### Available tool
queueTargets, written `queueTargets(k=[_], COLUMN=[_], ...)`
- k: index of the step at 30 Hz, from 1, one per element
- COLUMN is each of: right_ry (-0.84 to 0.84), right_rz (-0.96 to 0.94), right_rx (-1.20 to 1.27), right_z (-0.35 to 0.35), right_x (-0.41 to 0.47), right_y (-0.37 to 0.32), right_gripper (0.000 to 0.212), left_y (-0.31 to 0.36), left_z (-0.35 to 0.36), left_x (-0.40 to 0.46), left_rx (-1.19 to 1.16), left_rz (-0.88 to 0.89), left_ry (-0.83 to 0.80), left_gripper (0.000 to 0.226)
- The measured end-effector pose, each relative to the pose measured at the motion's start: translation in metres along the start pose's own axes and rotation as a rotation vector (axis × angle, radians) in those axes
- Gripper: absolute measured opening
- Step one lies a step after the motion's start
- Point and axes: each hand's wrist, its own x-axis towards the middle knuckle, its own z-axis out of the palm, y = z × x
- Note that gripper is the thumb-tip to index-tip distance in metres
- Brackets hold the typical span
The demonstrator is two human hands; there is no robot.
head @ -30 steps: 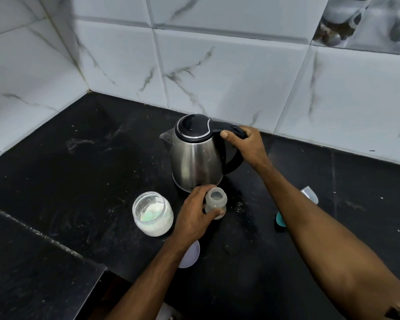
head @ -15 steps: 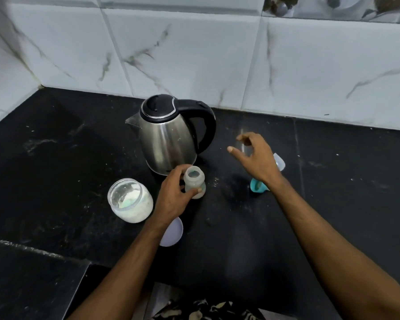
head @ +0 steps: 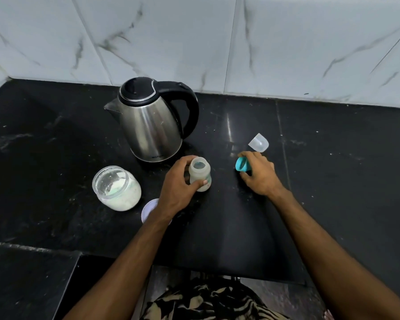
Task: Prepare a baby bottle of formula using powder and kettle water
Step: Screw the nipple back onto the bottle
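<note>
A small open baby bottle (head: 200, 173) stands upright on the black counter (head: 333, 181), and my left hand (head: 179, 184) grips it round the body. My right hand (head: 259, 174) curls its fingers round the teal bottle collar (head: 241, 164), which lies on the counter just right of the bottle. The steel kettle (head: 151, 122) with black lid and handle stands behind the bottle, untouched. An open glass jar of white powder (head: 118, 189) sits to the left.
A clear plastic bottle cap (head: 259, 142) lies behind my right hand. A white jar lid (head: 149, 210) lies flat under my left wrist. White marble tiles back the counter. The counter's front edge runs just below my forearms.
My right hand let go of the kettle handle, moved right and down, and closed on the teal collar. My left hand kept hold of the bottle.
</note>
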Motion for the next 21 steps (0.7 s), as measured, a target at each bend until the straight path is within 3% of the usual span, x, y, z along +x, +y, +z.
queueTargets(k=[4, 8, 14, 21], right_ry=[0.068, -0.001, -0.104, -0.257], right_rz=[-0.052, -0.169, -0.48, -0.596], right_rx=[0.195, 0.353, 0.171, -0.034], right_z=[-0.01, -0.031, -0.063, -0.07], right_x=[-0.003, -0.004, -0.001, 0.009], right_y=[-0.005, -0.028, -0.072, -0.102], right_gripper=[0.056, 0.066, 0.045, 0.047], left_y=[-0.001, -0.002, -0.005, -0.006], left_z=[0.003, 0.003, 0.001, 0.001], left_x=[-0.002, -0.001, -0.001, -0.001], left_rx=[0.023, 0.038, 0.083, 0.083], left_rz=[0.008, 0.023, 0.041, 0.014], left_ry=[-0.018, -0.032, -0.063, -0.062], left_gripper=[0.054, 0.054, 0.057, 0.06])
